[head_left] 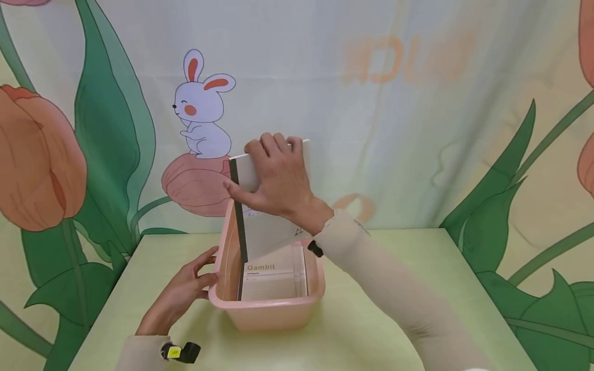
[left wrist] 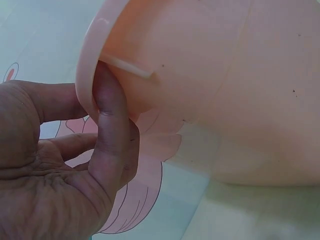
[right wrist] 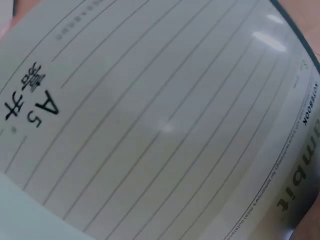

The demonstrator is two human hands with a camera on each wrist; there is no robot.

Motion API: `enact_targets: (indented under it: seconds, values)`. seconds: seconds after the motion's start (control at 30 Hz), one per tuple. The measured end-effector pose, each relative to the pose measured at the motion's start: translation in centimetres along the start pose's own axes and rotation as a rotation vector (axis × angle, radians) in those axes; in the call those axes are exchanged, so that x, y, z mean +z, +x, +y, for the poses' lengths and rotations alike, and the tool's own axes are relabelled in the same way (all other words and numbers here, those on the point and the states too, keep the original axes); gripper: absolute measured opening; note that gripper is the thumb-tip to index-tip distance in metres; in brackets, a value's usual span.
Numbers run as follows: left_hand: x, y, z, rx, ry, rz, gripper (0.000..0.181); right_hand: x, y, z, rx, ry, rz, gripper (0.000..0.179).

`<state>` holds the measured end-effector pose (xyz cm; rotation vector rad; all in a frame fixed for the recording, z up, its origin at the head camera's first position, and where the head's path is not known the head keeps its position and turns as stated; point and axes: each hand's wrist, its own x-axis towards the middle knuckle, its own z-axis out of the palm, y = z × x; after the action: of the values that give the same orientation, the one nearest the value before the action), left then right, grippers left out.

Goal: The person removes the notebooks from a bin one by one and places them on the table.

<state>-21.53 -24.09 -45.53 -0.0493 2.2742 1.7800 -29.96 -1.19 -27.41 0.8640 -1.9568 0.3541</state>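
Observation:
A pink plastic basin [head_left: 274, 314] stands on the table, and my left hand [head_left: 185, 288] pinches its left rim; the left wrist view shows the thumb and fingers on either side of the rim [left wrist: 90, 60]. My right hand [head_left: 283, 180] grips the upper part of a pale notebook [head_left: 269, 234] with a dark spine, its fingers over the top edge. This notebook is tilted, its lower end over the basin. Ruled lines and "A5" mark its cover [right wrist: 150, 125] in the right wrist view. Another notebook [head_left: 274, 281], printed "Gambit", lies inside the basin.
The light green table [head_left: 390, 304] extends to both sides of the basin. Behind it hangs a cloth backdrop [head_left: 297, 67] printed with tulips and a rabbit. A black strap with a small device [head_left: 185, 352] sits on the left wrist.

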Motion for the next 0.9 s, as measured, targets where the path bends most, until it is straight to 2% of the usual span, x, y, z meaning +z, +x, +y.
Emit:
enact_targets:
  seconds: [0.17, 0.33, 0.4, 0.47, 0.53, 0.6, 0.73, 0.9]
  values:
    - [0.3, -0.1, 0.0, 0.021, -0.02, -0.009, 0.072, -3.8, -1.0, 2.8, -0.051, 0.068, 0.189, 0.052]
    - [0.7, -0.4, 0.0, 0.03, -0.034, -0.012, 0.071, -6.3, -4.0, 6.1, -0.069, 0.094, 0.406, 0.05]
    - [0.9, -0.4, 0.0, 0.036, -0.034, -0.015, 0.071, -6.9, -5.5, 7.5, -0.045, 0.094, 0.452, 0.051]
    - [1.0, -0.5, 0.0, 0.042, -0.035, -0.014, 0.071, -7.1, -7.0, 8.8, -0.013, 0.085, 0.452, 0.052]
    - [1.1, -0.6, 0.1, 0.051, -0.037, -0.013, 0.071, -7.0, -8.7, 10.1, 0.025, 0.062, 0.405, 0.054]
    - [1.1, -0.7, 0.1, 0.057, -0.043, -0.01, 0.07, -6.5, -10.6, 11.5, 0.063, 0.018, 0.313, 0.054]
    - [1.3, -0.8, 0.2, 0.063, -0.051, -0.008, 0.07, -4.4, -14.8, 14.2, 0.147, -0.068, 0.083, 0.054]
    - [1.5, -0.8, 0.2, 0.053, -0.047, -0.004, 0.07, -0.7, -20.0, 17.0, 0.277, -0.106, -0.201, 0.054]
